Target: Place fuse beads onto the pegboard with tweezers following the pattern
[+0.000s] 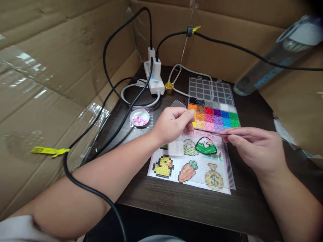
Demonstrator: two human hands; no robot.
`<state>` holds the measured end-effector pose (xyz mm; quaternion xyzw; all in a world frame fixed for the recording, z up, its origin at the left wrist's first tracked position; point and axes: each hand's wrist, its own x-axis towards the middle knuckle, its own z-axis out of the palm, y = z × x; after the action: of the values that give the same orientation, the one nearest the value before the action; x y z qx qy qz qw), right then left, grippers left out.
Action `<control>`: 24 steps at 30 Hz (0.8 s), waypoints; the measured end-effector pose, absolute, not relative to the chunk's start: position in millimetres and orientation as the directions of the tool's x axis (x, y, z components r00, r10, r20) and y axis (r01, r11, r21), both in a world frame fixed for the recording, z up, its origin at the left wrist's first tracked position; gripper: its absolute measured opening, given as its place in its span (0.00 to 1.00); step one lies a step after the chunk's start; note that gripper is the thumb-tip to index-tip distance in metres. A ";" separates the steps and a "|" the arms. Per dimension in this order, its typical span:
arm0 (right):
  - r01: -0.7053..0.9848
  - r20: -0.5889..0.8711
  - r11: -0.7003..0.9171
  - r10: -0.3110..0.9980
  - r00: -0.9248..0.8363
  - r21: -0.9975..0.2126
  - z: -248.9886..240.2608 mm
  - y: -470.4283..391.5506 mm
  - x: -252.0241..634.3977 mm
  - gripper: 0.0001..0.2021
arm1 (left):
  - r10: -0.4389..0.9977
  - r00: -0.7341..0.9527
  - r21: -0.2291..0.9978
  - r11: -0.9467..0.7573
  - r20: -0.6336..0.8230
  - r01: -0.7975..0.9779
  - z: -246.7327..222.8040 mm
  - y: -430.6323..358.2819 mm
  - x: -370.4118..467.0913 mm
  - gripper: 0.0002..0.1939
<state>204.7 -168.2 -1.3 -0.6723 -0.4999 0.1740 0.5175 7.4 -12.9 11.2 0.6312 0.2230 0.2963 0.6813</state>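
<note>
My right hand (259, 148) grips pink tweezers (242, 136), whose tips point left over a green, white and black bead piece (206, 146). That piece lies on a pattern sheet (161, 183) printed with a duck, a carrot and a money bag, under a clear pegboard. My left hand (175, 124) is closed, thumb against the fingers, above the sheet's upper left; what it pinches, if anything, is too small to tell. Just below it sits a small clear box of white beads (175, 148). Behind the sheet stands an open compartment box of coloured beads (213, 114).
A round dish of pink and white beads (139, 118) is at the left. Behind are a white power strip (154, 80) and a small gold cup (169, 87). Black cables (126, 117) loop across the left side. A bottle (270, 60) leans at the right against cardboard walls (214, 16).
</note>
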 end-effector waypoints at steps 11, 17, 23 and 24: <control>0.640 0.387 0.200 0.907 0.166 -0.742 15.3 -169.9 130.9 0.10 | 0.707 0.699 0.992 -0.030 0.105 -0.119 9.5 -12.8 7.9 0.17; 0.650 0.373 0.200 0.917 0.139 -0.733 8.7 -164.3 127.1 0.10 | 0.702 0.708 0.993 0.007 0.076 -0.114 8.8 -12.9 8.0 0.16; 0.657 0.362 0.183 0.921 0.145 -0.731 6.1 -163.4 127.9 0.09 | 0.698 0.712 0.994 0.008 0.075 -0.113 9.0 -12.5 8.2 0.16; 0.659 0.362 0.183 0.921 0.146 -0.729 5.8 -163.4 128.1 0.09 | 0.698 0.712 0.993 0.007 0.077 -0.115 8.8 -12.4 8.3 0.16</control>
<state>128.1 -163.4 5.8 -0.6212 -0.6359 0.1511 0.4323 8.3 -12.4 8.8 0.6364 0.2293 0.3027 0.6714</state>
